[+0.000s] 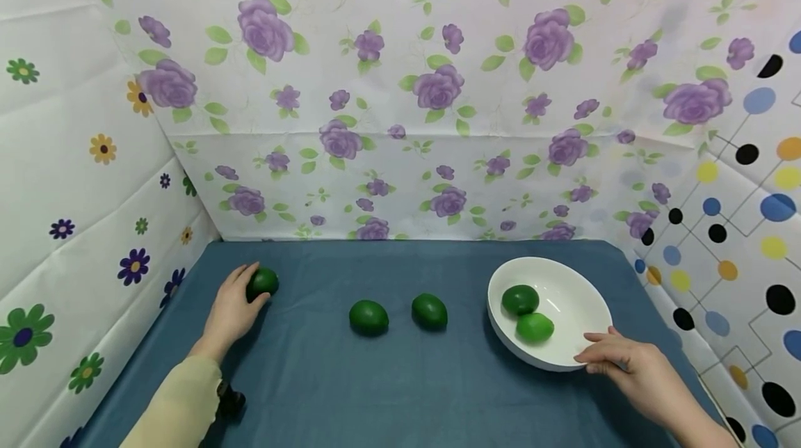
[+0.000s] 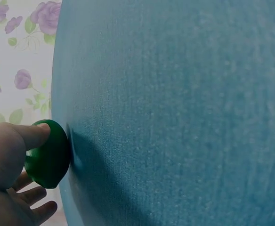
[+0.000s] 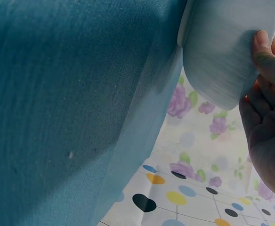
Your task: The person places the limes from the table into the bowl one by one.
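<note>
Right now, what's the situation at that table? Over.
Left fingers holding dark-green fruit. Right fingers pinching white bowl, two fruits inside. Two more fruits lie in between.

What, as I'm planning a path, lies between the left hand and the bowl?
Past the fruit in the left hand, a second fruit and a third fruit lie apart on the cloth, short of the bowl. The head view shows it.

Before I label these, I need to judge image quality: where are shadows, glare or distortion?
Head view: brightest, with glints inside the white bowl and shadow on the blue cloth beside it; left wrist view: dimmer, a broad shadow beside the held green fruit, the cloth's edge bowed; right wrist view: dim, the right hand in shade.
</note>
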Demonstrator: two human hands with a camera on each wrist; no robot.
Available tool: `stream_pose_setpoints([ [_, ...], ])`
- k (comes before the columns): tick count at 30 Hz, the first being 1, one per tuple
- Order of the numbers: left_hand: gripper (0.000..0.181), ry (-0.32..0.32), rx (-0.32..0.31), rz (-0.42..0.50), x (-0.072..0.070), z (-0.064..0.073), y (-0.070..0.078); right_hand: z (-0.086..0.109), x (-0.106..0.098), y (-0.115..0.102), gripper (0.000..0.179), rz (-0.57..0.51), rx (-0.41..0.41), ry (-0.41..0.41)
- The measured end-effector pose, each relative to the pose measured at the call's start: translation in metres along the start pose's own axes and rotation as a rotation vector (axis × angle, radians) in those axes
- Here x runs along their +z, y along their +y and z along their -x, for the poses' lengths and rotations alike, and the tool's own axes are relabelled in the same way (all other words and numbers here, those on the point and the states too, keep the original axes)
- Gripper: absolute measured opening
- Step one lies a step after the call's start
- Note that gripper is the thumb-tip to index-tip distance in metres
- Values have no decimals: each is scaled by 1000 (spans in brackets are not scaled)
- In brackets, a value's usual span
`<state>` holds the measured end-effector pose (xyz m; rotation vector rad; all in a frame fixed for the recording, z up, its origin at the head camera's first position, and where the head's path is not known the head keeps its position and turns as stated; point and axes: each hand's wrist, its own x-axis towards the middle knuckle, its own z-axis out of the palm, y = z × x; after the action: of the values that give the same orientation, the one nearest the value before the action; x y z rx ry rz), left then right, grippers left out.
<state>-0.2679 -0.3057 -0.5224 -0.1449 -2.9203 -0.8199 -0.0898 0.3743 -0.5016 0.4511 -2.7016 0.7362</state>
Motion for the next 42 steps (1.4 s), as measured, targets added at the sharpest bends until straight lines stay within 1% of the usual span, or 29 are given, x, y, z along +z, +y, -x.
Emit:
stream_pose_setpoints([
  [6,71,-13,-12,-5,-2,-2,3,-1,-1,0,46,-3,-6,8],
  [12,67,-24,-21,-14,-2,-1,3,-1,-1,-1,44,-12,-4,5],
  [20,60,-15,-1,-42,-2,-2,5,2,-1,0,44,-11,17,-6],
  [27,57,4,41,-40,-2,-1,6,2,0,1,43,-25,27,-19],
  [34,56,7,36,-50,-1,0,5,2,0,1,45,-27,28,-25],
  [42,57,-10,27,-64,-4,-3,4,2,0,1,45,-26,29,-17],
])
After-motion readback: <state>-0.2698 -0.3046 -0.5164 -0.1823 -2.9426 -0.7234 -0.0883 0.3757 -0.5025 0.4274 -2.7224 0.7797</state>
